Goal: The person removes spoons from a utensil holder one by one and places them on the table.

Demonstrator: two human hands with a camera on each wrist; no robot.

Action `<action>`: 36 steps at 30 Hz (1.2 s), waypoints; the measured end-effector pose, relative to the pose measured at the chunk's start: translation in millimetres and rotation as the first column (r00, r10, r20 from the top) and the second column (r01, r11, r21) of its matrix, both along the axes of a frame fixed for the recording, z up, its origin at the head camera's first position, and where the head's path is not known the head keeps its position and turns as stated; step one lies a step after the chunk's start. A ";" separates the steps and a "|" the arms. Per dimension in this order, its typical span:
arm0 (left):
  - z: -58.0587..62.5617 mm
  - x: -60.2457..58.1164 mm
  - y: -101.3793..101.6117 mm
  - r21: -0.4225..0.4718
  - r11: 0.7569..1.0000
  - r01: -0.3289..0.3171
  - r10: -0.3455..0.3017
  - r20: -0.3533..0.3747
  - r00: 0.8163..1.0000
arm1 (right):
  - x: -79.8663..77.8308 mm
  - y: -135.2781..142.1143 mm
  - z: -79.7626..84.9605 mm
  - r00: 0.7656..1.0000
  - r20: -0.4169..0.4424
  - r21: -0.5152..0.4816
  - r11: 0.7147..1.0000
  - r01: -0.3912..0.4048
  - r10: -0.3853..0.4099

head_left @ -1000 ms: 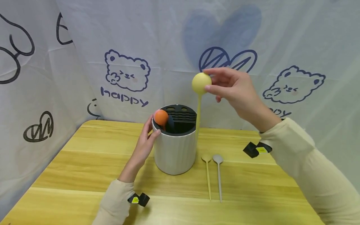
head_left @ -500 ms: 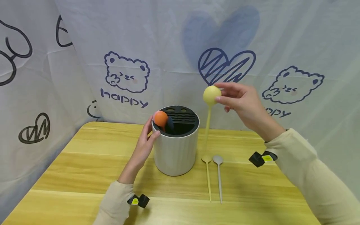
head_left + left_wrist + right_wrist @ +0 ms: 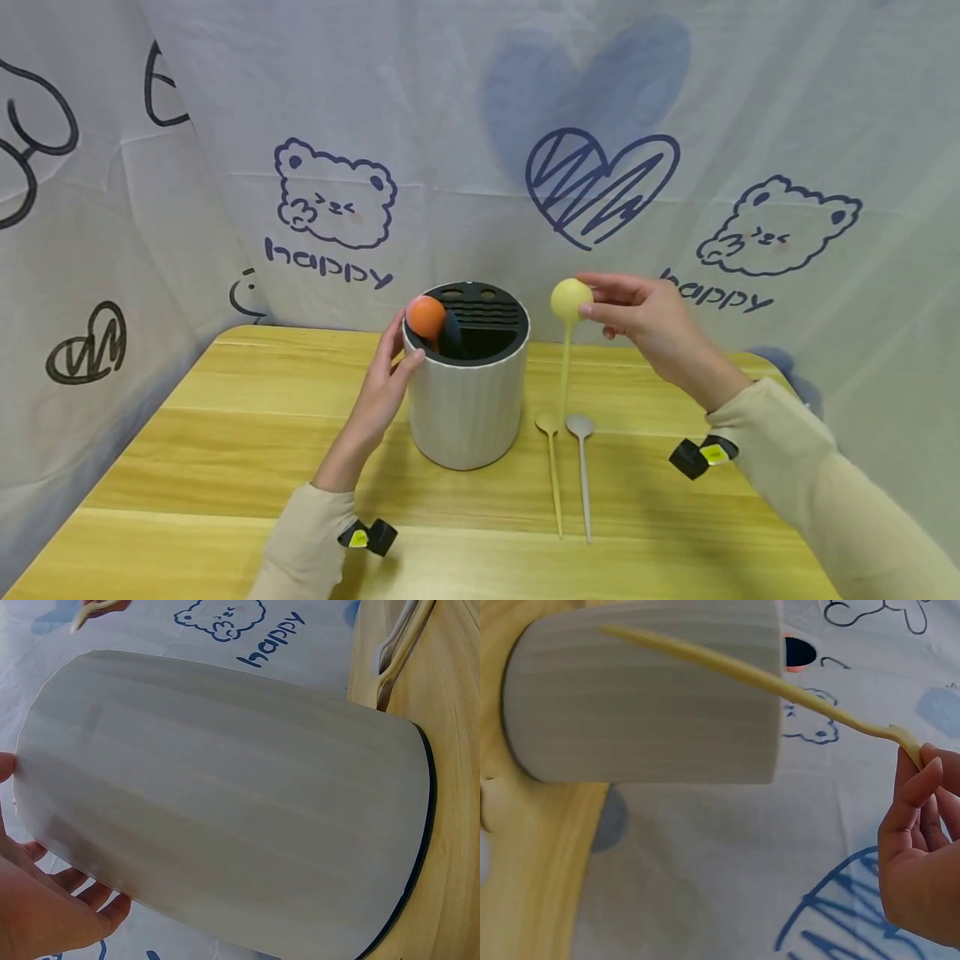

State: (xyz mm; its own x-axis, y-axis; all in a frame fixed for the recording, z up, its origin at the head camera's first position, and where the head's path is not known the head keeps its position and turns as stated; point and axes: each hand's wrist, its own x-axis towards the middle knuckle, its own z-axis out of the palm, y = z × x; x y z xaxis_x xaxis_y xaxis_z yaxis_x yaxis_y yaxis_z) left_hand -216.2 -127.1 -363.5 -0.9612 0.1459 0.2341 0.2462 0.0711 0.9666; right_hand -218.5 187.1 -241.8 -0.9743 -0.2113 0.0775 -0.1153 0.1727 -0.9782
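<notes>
My right hand [image 3: 645, 325] pinches a yellow spoon [image 3: 571, 299] by its round bowl, right of the white ribbed utensil holder [image 3: 465, 412]. The spoon's handle hangs down; in the right wrist view the long yellow handle [image 3: 742, 673] crosses in front of the holder. My left hand [image 3: 382, 387] grips the holder's left side near the rim, thumb at the front, fingers partly hidden behind. An orange spoon [image 3: 426, 317] and a dark blue utensil [image 3: 452, 333] stand in the holder's front compartment, their lower ends hidden inside.
Another yellow spoon [image 3: 553, 467] and a grey spoon [image 3: 582, 467] lie side by side on the wooden table [image 3: 187, 467], right of the holder. The holder's black lid [image 3: 483, 312] has slots and round holes at the back. A printed white curtain [image 3: 450, 108] hangs behind the table.
My right hand has lowered the yellow spoon and moved it to the right, away from the holder and over the spoons on the table. My left hand stays on the holder.
</notes>
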 end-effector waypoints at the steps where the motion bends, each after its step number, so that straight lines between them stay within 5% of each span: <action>1: 0.0 0.1 -0.2 -0.002 1.000 -0.002 0.002 0.002 1.000 | 0.1 1.4 -3.6 1.000 0.013 0.005 1.000 0.001 -0.001; 13: -0.4 0.4 -0.6 -0.009 1.000 -0.008 0.008 0.006 1.000 | 0.8 18.1 -47.2 0.992 0.119 0.022 0.999 0.047 -0.049; 36: -0.2 0.0 0.6 -0.010 1.000 -0.009 0.009 0.005 1.000 | 13.0 56.0 -92.3 0.959 0.265 0.091 0.993 0.080 -0.102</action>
